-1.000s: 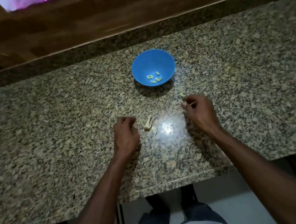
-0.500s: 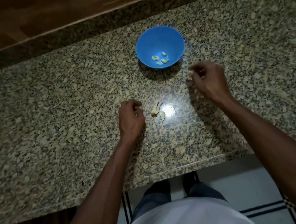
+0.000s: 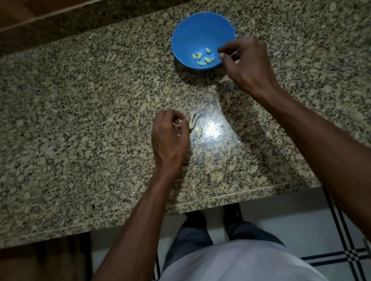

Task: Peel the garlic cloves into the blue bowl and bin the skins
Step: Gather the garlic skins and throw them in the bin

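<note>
Since 0.5 s ago your right hand (image 3: 246, 64) has travelled from the counter up to the blue bowl (image 3: 203, 40); it's now hanging over the bowl's near-right rim, fingertips (image 3: 221, 56) reaching just inside. Fingers are curling inward w/ thumb & forefinger close together; whether they're pinching a clove, can't tell, the hand is blurring. Peeled cloves (image 3: 203, 57) are lying in the bowl's bottom, just left of those fingertips, approx. six, pale green-yellow.

Your left hand (image 3: 170, 137) hasn't shifted much vs. the earlier frame: it's resting on the granite counter (image 3: 57, 136), well below and left of the right hand. Its fingers are curling, and a pale scrap, prob. skin, is showing at the fingertips; the grip itself isn't clear. Garlic pieces (image 3: 194, 125) w/ loose skin are lying just right of the left thumb, touching or nearly touching it, beside a bright light reflection on the stone.

You're standing at the counter's front edge; dark trousers & a light shirt are showing below your forearms, tiled floor w/ dark lines underneath.
</note>
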